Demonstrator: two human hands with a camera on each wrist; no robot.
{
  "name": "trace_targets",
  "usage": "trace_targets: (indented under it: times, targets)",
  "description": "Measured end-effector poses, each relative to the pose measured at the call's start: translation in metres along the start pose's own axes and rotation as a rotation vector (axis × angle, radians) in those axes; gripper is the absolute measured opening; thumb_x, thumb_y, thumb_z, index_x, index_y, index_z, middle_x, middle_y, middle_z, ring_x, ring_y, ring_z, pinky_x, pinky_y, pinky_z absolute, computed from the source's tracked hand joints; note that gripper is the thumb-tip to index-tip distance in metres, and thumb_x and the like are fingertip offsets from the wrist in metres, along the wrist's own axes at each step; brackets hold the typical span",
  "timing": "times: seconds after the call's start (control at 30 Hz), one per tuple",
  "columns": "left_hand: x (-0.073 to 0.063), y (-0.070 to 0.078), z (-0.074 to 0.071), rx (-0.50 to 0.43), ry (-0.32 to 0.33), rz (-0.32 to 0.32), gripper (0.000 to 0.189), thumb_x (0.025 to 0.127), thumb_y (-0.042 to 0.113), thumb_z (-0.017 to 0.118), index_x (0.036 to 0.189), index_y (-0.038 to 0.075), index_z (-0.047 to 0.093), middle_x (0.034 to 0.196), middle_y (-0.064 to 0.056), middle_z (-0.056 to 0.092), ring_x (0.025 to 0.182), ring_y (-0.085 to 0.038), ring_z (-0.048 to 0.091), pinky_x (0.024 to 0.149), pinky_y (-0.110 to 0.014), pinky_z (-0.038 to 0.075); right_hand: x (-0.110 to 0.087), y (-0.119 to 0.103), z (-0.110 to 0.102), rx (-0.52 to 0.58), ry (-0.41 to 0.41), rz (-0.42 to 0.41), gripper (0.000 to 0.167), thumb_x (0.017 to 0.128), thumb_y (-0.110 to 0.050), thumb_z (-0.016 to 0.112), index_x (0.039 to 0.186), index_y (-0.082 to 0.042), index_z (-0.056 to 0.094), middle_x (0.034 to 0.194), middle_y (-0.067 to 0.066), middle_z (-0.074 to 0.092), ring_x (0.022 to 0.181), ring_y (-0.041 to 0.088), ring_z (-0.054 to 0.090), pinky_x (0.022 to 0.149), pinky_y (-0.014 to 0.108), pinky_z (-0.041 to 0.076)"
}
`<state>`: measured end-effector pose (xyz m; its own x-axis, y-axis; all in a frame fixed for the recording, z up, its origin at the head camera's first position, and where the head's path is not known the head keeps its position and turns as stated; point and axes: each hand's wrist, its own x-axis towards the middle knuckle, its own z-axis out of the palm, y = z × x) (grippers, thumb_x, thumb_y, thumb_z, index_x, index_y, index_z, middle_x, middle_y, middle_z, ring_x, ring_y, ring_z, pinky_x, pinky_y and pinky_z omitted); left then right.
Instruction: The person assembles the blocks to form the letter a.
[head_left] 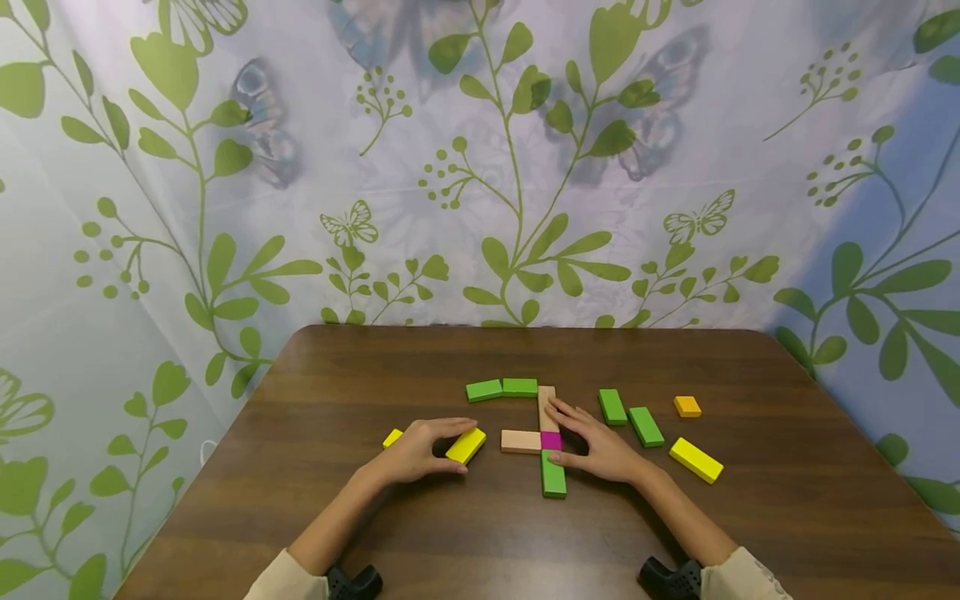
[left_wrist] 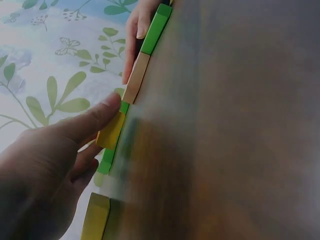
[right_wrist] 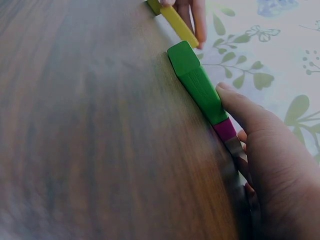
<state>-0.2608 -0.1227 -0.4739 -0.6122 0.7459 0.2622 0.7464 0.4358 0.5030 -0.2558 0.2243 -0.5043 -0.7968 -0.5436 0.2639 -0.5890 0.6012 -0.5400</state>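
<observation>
The left hand (head_left: pixel 420 450) pinches a yellow block (head_left: pixel 466 447) between thumb and fingers, just left of the sideways tan block (head_left: pixel 521 442); whether the yellow one touches the table (head_left: pixel 450 542) I cannot tell. The right hand (head_left: pixel 606 450) lies along the column's right side, thumb and fingers spread: fingertips at the upper tan block (head_left: pixel 547 400), thumb by the lower green block (head_left: pixel 553 479), the magenta block (head_left: pixel 551 441) between.

The yellow block sits aslant, so sliding it right could catch a corner on the sideways tan block and shove that against the magenta block, bending the column. Uneven pressure from the right hand could skew the joints too, and a dragging thumb could turn the lower green block. Pulling the left hand back carelessly might knock the second yellow block (head_left: pixel 392 437) behind it
</observation>
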Motion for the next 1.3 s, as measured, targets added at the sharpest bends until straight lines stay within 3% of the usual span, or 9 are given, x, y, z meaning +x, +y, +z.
trace_targets:
  times: [0.33,0.6,0.7,0.9,1.3]
  targets:
    - [0.008,-0.001,0.004,-0.017,-0.074,-0.065,0.071,0.081,0.038,0.069,0.139,0.009,0.042,0.139,0.000,0.044,0.125,-0.016,0.043,0.099,-0.036,0.039,0.000,0.001,0.003,-0.010,-0.006,0.024,0.079,0.081,-0.053,0.062,0.145,-0.018,0.032,0.151,-0.001,0.021,0.135,0.037,0.020,0.104,0.057,0.021]
    - [0.002,0.005,0.007,0.013,0.008,-0.127,0.077,0.078,0.045,0.070,0.139,0.007,0.041,0.141,-0.008,0.041,0.126,-0.023,0.042,0.099,-0.043,0.038,0.000,0.000,0.002,0.000,-0.013,0.033,0.079,0.081,-0.053,0.062,0.145,-0.018,0.032,0.152,-0.001,0.020,0.135,0.038,0.019,0.103,0.058,0.021]
    - [-0.002,0.008,0.009,0.040,0.056,-0.140,0.073,0.078,0.043,0.071,0.136,0.006,0.046,0.136,-0.008,0.047,0.122,-0.023,0.046,0.097,-0.042,0.040,0.000,-0.001,0.002,-0.001,-0.014,0.035,0.079,0.081,-0.053,0.062,0.145,-0.018,0.032,0.152,-0.001,0.021,0.135,0.038,0.019,0.103,0.058,0.021]
    - [-0.004,0.007,0.015,0.075,0.119,-0.116,0.059,0.079,0.037,0.072,0.127,0.007,0.056,0.125,-0.004,0.057,0.115,-0.018,0.053,0.095,-0.035,0.043,0.000,0.000,0.001,-0.013,-0.008,0.029,0.079,0.081,-0.052,0.062,0.145,-0.018,0.032,0.151,0.000,0.022,0.135,0.038,0.020,0.104,0.057,0.021]
    - [-0.003,0.007,0.011,0.029,0.107,-0.095,0.041,0.085,0.008,0.064,0.125,0.004,0.057,0.122,-0.006,0.059,0.113,-0.019,0.054,0.092,-0.038,0.045,0.001,0.000,0.000,-0.011,-0.005,0.024,0.078,0.081,-0.052,0.063,0.145,-0.018,0.033,0.151,0.000,0.022,0.135,0.037,0.020,0.105,0.055,0.021]
